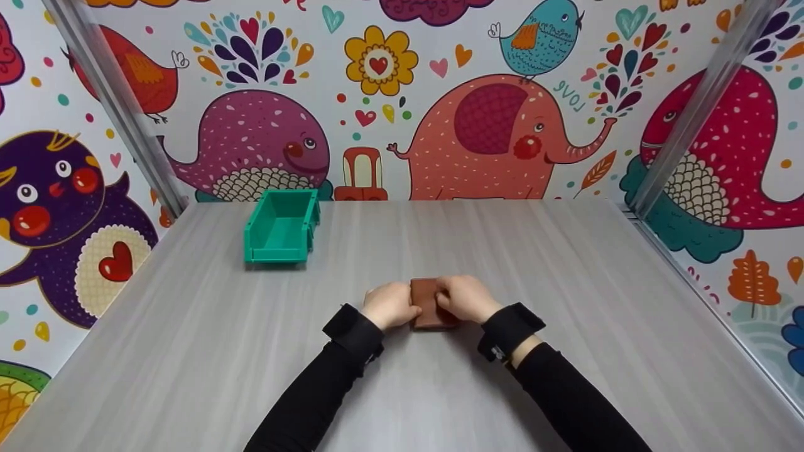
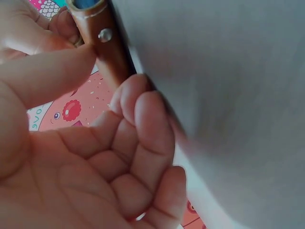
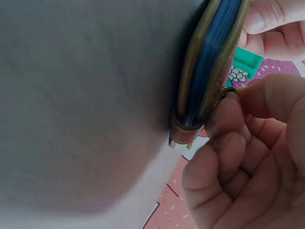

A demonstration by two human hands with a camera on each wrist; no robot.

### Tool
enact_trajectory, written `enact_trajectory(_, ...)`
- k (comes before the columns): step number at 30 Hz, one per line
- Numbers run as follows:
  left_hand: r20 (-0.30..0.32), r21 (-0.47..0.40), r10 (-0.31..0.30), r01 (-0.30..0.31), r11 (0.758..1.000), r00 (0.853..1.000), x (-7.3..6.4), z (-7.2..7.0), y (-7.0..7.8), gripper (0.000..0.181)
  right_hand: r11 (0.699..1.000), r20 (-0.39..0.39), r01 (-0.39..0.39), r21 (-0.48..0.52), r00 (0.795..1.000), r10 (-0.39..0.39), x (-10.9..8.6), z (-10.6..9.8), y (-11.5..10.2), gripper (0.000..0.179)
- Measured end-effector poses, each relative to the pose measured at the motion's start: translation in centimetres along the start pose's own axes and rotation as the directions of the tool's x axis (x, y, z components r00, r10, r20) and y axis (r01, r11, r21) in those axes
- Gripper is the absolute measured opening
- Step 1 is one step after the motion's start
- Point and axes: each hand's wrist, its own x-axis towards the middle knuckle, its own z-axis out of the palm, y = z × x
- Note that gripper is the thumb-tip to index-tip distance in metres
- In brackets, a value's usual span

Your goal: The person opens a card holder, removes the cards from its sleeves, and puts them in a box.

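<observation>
A small brown leather wallet (image 1: 427, 309) lies on the table between both hands. My left hand (image 1: 389, 306) holds its left edge; in the left wrist view the thumb presses near a silver snap (image 2: 105, 35) on the wallet's rounded side, with the other fingers curled below. My right hand (image 1: 468, 299) is at the wallet's right side. Seen from the right wrist, its thumb and forefinger pinch a small dark tab (image 3: 229, 90) at the cover's edge. Blue inner leaves (image 3: 214, 52) show between the covers, and a short strap (image 3: 185, 131) wraps the near end.
A green plastic bin (image 1: 276, 254) stands at the back left of the pale wood-grain table (image 1: 540, 251). Printed cartoon walls (image 1: 377, 125) rise behind and at both sides, with metal posts (image 1: 119, 113) at the corners. Black bands (image 1: 355, 333) circle both wrists.
</observation>
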Motion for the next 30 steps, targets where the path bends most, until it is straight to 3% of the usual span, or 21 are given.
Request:
enact_trajectory(23,-0.004,0.017,-0.018,0.018,1.0,1.0,0.0,0.14,0.17,0.021,0.999,0.043,0.013,0.041,0.999,-0.015,-0.03,-0.48,0.31,0.024)
enact_trajectory(30,0.005,0.015,-0.03,0.03,0.999,1.0,0.09,0.14,0.2,0.023,0.997,0.088,-0.028,0.076,0.996,0.021,0.18,-0.59,0.5,0.023)
